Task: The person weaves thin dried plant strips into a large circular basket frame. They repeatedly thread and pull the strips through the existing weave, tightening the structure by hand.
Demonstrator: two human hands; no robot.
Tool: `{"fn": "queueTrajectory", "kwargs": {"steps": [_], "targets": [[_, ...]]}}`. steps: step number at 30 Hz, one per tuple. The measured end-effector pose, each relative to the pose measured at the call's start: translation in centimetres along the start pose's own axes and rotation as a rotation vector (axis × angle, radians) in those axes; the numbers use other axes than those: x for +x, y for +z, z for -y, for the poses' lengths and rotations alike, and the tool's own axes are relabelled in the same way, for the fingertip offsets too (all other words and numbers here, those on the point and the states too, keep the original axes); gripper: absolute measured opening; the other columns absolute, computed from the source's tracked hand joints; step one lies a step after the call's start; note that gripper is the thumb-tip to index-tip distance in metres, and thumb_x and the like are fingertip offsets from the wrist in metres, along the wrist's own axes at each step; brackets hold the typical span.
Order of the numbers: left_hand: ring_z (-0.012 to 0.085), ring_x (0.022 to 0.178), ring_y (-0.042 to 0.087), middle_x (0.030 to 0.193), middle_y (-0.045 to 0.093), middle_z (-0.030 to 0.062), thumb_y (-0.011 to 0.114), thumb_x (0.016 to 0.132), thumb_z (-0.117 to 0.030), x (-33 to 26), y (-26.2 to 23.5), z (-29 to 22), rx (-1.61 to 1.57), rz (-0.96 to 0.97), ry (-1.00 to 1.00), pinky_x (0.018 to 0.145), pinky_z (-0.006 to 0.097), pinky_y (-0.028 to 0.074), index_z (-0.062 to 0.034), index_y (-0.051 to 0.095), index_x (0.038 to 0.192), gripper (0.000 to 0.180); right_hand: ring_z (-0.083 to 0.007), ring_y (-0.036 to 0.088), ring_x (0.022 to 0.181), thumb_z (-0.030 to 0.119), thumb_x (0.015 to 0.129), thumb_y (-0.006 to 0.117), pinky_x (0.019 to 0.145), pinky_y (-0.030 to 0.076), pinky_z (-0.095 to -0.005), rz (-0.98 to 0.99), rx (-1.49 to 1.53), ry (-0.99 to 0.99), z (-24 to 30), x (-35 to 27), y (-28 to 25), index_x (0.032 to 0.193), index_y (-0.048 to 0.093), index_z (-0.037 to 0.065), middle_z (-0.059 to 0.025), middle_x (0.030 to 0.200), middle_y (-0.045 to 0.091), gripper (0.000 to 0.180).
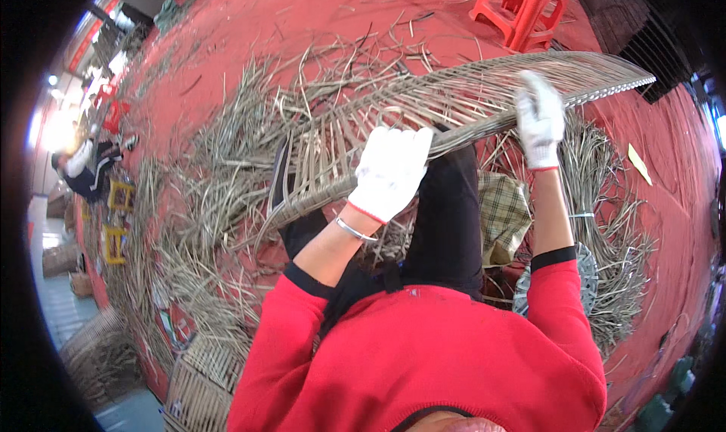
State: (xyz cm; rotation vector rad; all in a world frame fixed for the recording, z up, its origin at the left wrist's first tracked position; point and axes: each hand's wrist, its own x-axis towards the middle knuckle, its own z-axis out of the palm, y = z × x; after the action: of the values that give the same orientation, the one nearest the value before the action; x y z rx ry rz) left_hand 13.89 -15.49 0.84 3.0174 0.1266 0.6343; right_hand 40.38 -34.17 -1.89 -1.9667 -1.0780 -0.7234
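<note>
Red sweater (446, 349) fills the bottom centre, nearest the camera, with my dark trousers (446, 224) above it. The wickerwork (461, 92) slants from the centre left to the upper right, over my legs, its open ribs running off a thicker near rim. Just left of the rim's middle, my left hand (391, 171), in a white glove, is closed on that rim, fingers curled over; a silver bracelet (355, 232) circles the wrist. Farther right along the rim is my right hand (539, 118), gloved too; it is blurred, so I can't tell whether it grips the rim or only lies against it. Loose strips (219, 228) litter the red floor (684, 205) at centre left, and a tied bundle (590, 160) lies at right, near a checked cloth (501, 213). A red stool (522, 12) stands at upper right.
</note>
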Motion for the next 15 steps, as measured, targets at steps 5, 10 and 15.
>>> {"fn": "queueTrajectory", "kwargs": {"steps": [5,10,15], "targets": [[0.0326,0.093,0.063,0.101,0.068,0.0112,0.084,0.075,-0.025,-2.2,-1.1,0.6,-0.165,0.067,-0.139,0.088,0.044,0.049,-0.0075,0.058,0.134,0.067,-0.032,0.065,0.088,0.034,0.096,0.057,0.082,0.049,-0.047,0.489,0.066,-0.43,10.9,-1.0,2.7,0.092,0.071,0.019,-0.0079,0.085,0.068,0.021],[0.0323,0.108,0.068,0.118,0.072,0.0127,0.081,0.083,-0.024,-9.6,-4.9,7.0,-0.087,-0.385,-0.346,0.098,0.043,0.051,-0.0071,0.067,0.127,0.049,-0.0356,0.066,0.09,0.039,0.099,0.057,0.082,0.052,-0.0473,0.512,0.123,-0.27,11.5,-1.5,3.8,0.104,0.076,0.015,-0.0121,0.089,0.071,0.031],[0.0309,0.112,0.066,0.12,0.071,0.0109,0.08,0.084,-0.02,-16.0,-5.8,8.6,-0.123,-0.215,-0.377,0.1,0.044,0.05,-0.0087,0.069,0.123,0.042,-0.0345,0.065,0.103,0.038,0.099,0.06,0.091,0.051,-0.0462,0.566,0.099,-0.313,12.5,-1.4,3.4,0.108,0.074,0.012,-0.0115,0.106,0.07,0.031]]}}
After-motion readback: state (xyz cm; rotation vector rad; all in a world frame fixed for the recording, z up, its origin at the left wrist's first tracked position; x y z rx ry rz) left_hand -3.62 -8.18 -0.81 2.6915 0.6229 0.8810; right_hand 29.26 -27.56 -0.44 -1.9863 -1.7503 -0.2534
